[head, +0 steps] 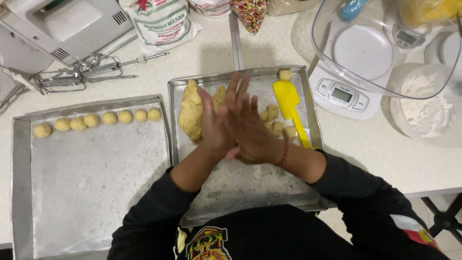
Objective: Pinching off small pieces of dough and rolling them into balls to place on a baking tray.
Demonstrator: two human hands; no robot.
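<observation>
My left hand (213, 129) and my right hand (251, 131) are pressed palm to palm, fingers straight, over the right metal tray (250, 190). The right hand lies on top, with a red bracelet at its wrist. Whatever is between the palms is hidden. Just left of the hands a big lump of yellow dough (190, 113) lies on that tray. Small cut dough pieces (275, 123) and a yellow spatula (290, 105) lie to the right. One dough ball (285, 75) sits in the tray's far right corner. Several dough balls (91, 119) stand in a row along the far side of the left tray (21, 192).
A white kitchen scale (342, 94) stands right of the trays, with a clear bowl (385, 53) over it and a bowl of flour (426, 106) beside it. A hand mixer (62, 24) with beaters (82, 74), a flour bag (161, 21) and a sprinkles bag (250, 12) lie at the back.
</observation>
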